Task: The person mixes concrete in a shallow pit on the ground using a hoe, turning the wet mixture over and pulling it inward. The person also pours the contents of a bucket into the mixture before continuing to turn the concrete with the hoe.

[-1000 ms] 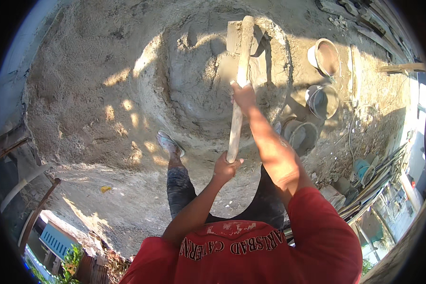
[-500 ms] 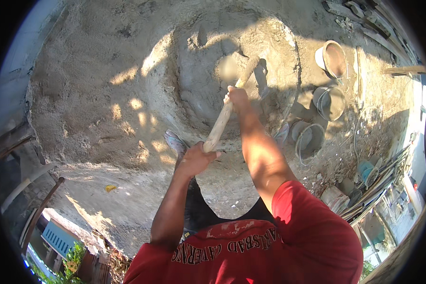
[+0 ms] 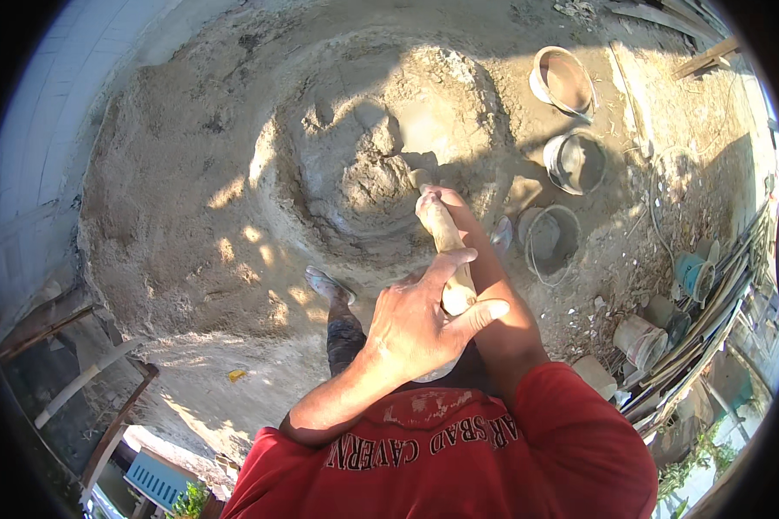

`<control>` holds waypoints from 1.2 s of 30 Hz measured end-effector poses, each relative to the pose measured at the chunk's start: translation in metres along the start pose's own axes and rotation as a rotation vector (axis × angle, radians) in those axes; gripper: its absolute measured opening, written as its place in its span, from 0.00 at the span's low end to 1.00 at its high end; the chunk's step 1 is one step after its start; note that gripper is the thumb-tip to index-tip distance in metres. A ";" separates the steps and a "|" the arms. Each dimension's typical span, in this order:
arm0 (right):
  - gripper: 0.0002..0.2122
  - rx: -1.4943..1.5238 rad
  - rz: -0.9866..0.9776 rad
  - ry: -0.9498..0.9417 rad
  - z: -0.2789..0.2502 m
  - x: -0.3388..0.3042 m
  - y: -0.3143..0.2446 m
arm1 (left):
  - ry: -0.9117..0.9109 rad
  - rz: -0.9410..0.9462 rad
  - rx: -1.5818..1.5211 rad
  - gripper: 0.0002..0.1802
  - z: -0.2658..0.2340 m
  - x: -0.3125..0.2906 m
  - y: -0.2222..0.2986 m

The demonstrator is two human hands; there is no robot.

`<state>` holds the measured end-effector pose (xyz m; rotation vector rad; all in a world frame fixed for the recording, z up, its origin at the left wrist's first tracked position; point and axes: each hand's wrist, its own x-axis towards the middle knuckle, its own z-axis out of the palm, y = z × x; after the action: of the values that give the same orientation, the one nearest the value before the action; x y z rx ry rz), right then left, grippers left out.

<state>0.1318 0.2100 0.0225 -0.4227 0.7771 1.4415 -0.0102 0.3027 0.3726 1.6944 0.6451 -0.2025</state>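
Observation:
A hoe with a pale wooden handle (image 3: pixel 441 227) slants away from my body toward a heap of wet grey mortar (image 3: pixel 376 169). My right hand (image 3: pixel 444 201) wraps round the handle near its far part. Round the near end of the handle, my left hand (image 3: pixel 411 322) holds on with its thumb stretched out to the right. The hoe's blade is hidden at the mortar, so its depth there cannot be told. A raised ring of mix (image 3: pixel 264 160) surrounds the heap. My left foot (image 3: pixel 327 284) stands at the ring's near edge.
To the right stand a bucket of brown material (image 3: pixel 538 82), a grey bucket (image 3: pixel 556 164) and a bucket with a wire handle (image 3: pixel 528 227). Poles (image 3: pixel 723 316) and more buckets (image 3: pixel 640 339) lie at the lower right. A pale wall (image 3: pixel 43 164) rises at the left.
The hoe has come back toward my body, and its near end has swung right. My left hand has moved right and closer. My right hand is slightly lower.

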 end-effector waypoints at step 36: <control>0.09 0.107 -0.930 0.928 -0.117 -0.223 0.038 | -0.552 -0.114 0.566 0.22 0.162 -0.019 -0.265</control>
<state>0.0806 -0.0264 0.1034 -1.2182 1.1506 0.2718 -0.1294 0.1686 0.1181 2.0097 0.2731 -0.9703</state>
